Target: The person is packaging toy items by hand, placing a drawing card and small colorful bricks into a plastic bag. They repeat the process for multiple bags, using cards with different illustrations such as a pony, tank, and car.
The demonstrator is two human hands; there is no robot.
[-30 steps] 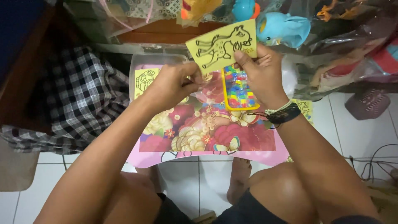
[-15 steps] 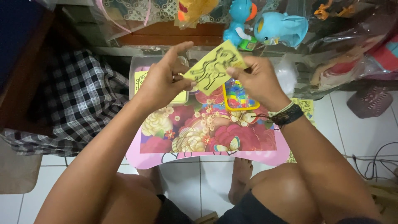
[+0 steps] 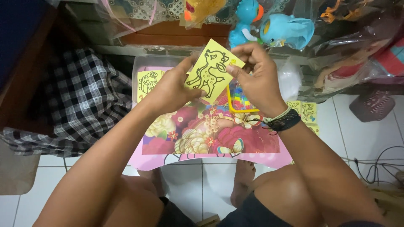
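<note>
Yellow card [image 3: 211,69] with a black outline drawing of a four-legged animal sits tilted between our two hands, raised above the small pink table [image 3: 269,159] with its flowered top. Our left hand [image 3: 168,90] pinches the card's lower left edge between thumb and fingers, and our right hand [image 3: 254,77] grips its upper right corner at the fingertips, so both hands are closed on the same card, near one another. Under the right hand lies a yellow-framed tray [image 3: 235,107] of coloured patches, perhaps paints or sand, though it is mostly hidden. A second yellow card [image 3: 148,82] rests on the table's far left, and another [image 3: 307,112] lies just beyond its right edge. A blue toy animal [image 3: 286,31] in clear wrapping hangs behind, and a checked cloth [image 3: 75,101] lies to the left.
</note>
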